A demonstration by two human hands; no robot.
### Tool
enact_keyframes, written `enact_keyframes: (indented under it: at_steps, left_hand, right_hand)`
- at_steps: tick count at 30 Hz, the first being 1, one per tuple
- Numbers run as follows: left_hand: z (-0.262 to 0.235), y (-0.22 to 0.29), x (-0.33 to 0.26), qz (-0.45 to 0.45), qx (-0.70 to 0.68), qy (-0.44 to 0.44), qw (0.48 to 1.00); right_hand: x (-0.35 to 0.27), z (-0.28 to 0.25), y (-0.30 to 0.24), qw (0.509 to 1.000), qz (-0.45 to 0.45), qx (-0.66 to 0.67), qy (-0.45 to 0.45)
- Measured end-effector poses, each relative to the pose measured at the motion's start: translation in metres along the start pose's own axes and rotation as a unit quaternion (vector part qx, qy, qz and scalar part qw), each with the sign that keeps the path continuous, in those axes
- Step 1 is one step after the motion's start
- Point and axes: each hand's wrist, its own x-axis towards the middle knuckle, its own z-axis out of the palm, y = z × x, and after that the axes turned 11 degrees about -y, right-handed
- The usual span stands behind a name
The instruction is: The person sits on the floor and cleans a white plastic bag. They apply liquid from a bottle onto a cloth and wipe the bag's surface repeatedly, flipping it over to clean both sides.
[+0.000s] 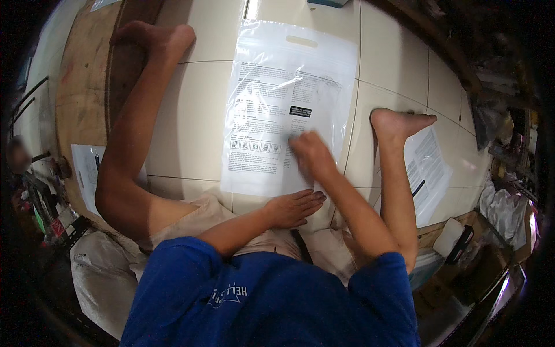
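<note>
A clear plastic bag (332, 110) with a cut-out handle slot at its far end lies flat on the tiled floor between my legs. It is covered with black text, a row of small pictograms and a dark label block; I cannot tell whether this is printed on the bag or on a sheet inside. My left hand (293, 209) rests at the bag's near edge, palm down with fingers stretched out, holding nothing I can see. Above the bag's lower right part is my right hand (313, 156), its fingers curled and smeared by motion; whether they hold anything is hidden.
Another printed sheet or bag (425, 168) lies by my right foot, and one (85, 173) is beside my left knee. A wooden board (84, 81) runs along the left. At the lower right stands an open cardboard box (462, 274). A whitish sack (98, 277) sits at lower left.
</note>
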Motion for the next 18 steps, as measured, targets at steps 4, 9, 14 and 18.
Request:
enact_keyframes:
  at_steps: [4,9,14,18]
  left_hand:
    - [0.002,-0.004,0.006,0.013,-0.014,-0.037,0.999]
    - [-0.004,-0.002,0.002,0.002,-0.004,-0.014,1.0]
    - [0.025,-0.001,-0.002,-0.013,-0.069,-0.059,0.996]
    - [0.006,-0.001,0.002,-0.001,0.001,-0.039,0.999]
  right_hand:
    - [0.085,-0.055,0.04,0.993,0.035,-0.018,0.11]
    - [0.067,-0.048,0.032,0.999,0.044,0.007,0.004]
    - [-0.034,0.018,-0.03,0.998,-0.034,0.036,-0.032]
    - [0.032,-0.016,0.011,0.997,0.026,0.007,0.077]
